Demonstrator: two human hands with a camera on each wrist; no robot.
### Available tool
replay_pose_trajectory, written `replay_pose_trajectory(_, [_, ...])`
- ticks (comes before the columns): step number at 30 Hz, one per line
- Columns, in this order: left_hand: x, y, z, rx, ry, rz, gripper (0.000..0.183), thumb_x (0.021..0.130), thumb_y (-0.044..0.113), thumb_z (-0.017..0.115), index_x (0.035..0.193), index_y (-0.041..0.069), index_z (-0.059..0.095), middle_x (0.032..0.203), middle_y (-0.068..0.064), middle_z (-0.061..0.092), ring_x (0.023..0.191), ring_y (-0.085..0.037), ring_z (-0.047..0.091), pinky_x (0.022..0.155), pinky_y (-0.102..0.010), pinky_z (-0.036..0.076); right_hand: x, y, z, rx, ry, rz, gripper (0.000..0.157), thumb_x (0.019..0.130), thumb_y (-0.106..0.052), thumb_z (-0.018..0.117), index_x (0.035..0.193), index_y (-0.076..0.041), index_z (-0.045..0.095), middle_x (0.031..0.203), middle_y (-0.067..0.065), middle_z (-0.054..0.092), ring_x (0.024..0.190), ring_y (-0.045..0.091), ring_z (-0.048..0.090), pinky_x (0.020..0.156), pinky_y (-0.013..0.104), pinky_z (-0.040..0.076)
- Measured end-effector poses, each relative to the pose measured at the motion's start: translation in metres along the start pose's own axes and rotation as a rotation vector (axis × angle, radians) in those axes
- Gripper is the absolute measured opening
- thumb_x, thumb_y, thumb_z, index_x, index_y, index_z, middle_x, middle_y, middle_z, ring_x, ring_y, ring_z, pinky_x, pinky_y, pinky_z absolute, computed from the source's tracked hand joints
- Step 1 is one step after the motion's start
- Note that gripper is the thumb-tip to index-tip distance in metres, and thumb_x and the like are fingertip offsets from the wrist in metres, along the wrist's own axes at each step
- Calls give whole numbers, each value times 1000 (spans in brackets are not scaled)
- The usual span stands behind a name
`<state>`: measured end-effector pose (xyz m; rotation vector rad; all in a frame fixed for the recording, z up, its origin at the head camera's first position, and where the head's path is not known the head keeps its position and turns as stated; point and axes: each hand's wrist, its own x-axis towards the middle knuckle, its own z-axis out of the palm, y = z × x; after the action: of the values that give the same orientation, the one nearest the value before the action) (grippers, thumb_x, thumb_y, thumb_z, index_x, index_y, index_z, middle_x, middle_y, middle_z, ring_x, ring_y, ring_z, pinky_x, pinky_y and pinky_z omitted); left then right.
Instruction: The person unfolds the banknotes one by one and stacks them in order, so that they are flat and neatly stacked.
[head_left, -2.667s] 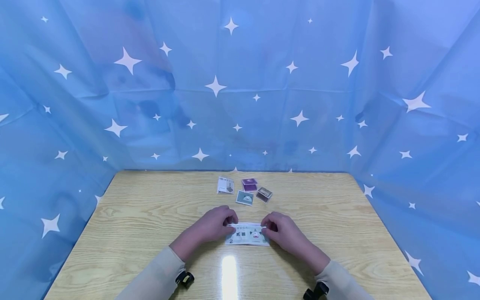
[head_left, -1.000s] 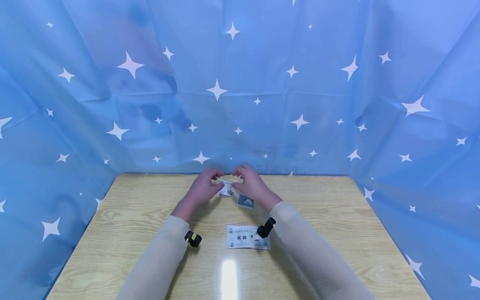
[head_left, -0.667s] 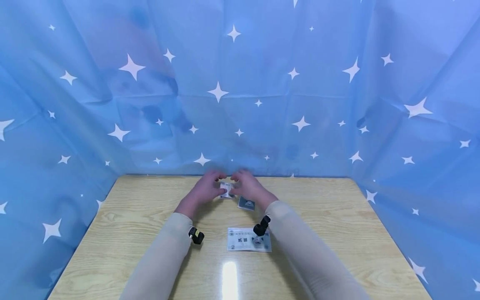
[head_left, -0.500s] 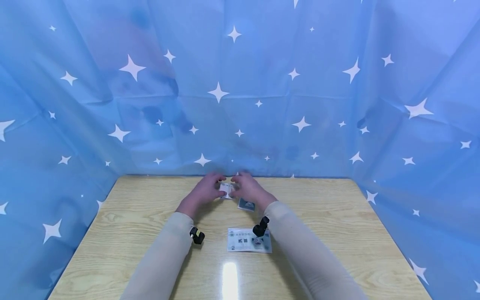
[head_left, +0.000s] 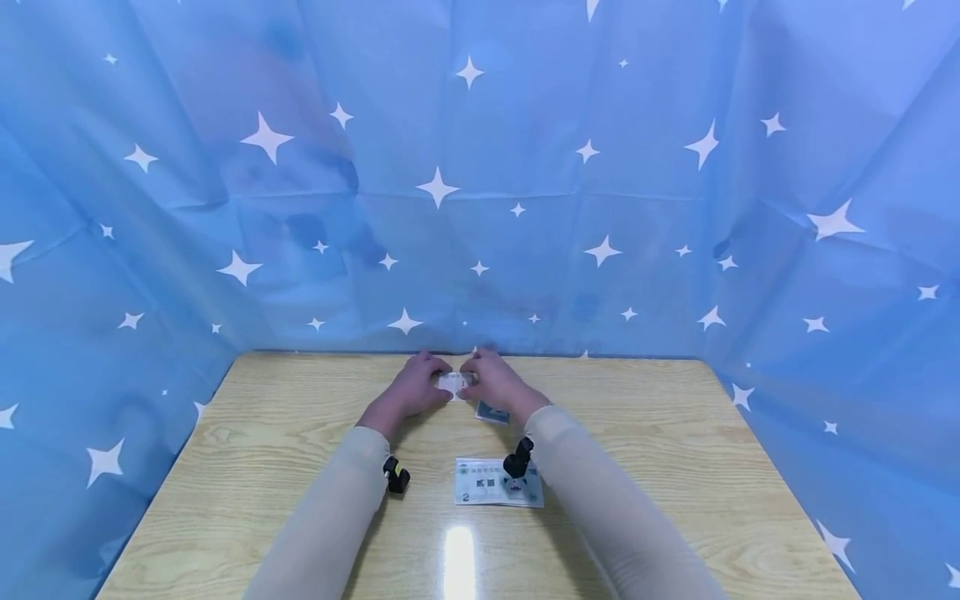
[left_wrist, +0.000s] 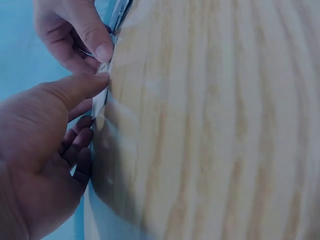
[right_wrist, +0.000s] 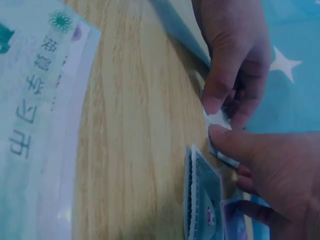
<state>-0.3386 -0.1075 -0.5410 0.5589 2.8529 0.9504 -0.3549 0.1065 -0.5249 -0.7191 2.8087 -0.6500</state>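
Note:
At the back of the table, a small white folded play banknote (head_left: 453, 383) lies between both hands. My left hand (head_left: 415, 389) pinches its left end, thumb in front and fingers behind. On the right end my right hand (head_left: 495, 383) does the same. The right wrist view shows both thumbs close together on the white note (right_wrist: 216, 120). Just in front of the right hand lies a dark teal folded note (head_left: 492, 412). A purple note (right_wrist: 234, 220) sits beside it, partly covered by right-hand fingers.
A pale green play banknote (head_left: 483, 482) marked 2 lies flat nearer the front, under the right forearm's wrist camera (head_left: 517, 458). The wooden table (head_left: 300, 433) ends at a blue star-patterned curtain (head_left: 517, 250) just behind the hands.
Both hands have left the green note marked 2 and reached to the back of the table. Over the last second their fingers have come together on the white folded note.

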Motion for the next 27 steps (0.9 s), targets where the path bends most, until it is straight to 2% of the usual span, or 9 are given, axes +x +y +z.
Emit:
replay_pose_trajectory(6, [0, -3, 3, -73, 32, -12, 44, 94, 18, 89, 133, 6, 72, 136, -15, 62, 130, -35, 57, 115, -51, 48, -1, 0, 1, 43, 19, -5, 40, 99, -24, 87, 134, -8, 74, 136, 11, 62, 125, 29, 60, 108, 46, 53])
replay_pose_trajectory(11, [1, -5, 6, -90, 57, 1, 43, 92, 16, 91, 129, 7, 72, 131, -13, 64, 124, -32, 59, 111, -50, 50, -1, 1, 5, 113, 52, 8, 34, 98, -17, 88, 128, -8, 75, 127, 9, 62, 109, 24, 63, 97, 43, 56])
replay_pose_trajectory(15, [0, -5, 7, -92, 76, 12, 43, 91, 16, 92, 129, 6, 72, 130, -13, 66, 121, -32, 60, 109, -49, 51, -1, 2, 6, 171, 99, 8, 25, 100, -7, 83, 124, -6, 76, 121, 10, 64, 104, 25, 67, 91, 44, 59])
replay_pose_trajectory(18, [-1, -1, 6, -94, 84, 8, 43, 91, 15, 92, 128, 5, 73, 129, -13, 66, 120, -32, 61, 108, -49, 51, -1, 4, 6, 219, 125, 15, 20, 102, -2, 79, 121, -6, 77, 118, 10, 66, 105, 26, 68, 92, 45, 60])
replay_pose_trajectory(24, [-5, 1, 5, -141, 99, -20, 40, 94, 12, 89, 129, 5, 72, 129, -13, 64, 119, -30, 61, 109, -48, 51, -3, 5, 4, 306, 168, 22, 16, 103, -4, 77, 118, -9, 79, 112, 5, 72, 103, 22, 69, 91, 42, 61])
replay_pose_trajectory(27, [-6, -2, 6, -192, 123, -17, 38, 95, 10, 87, 129, 6, 71, 130, -13, 63, 120, -30, 63, 110, -48, 52, -7, 4, 3, 396, 187, 35, 16, 104, -5, 77, 119, -10, 80, 110, 3, 74, 101, 20, 70, 88, 40, 61])
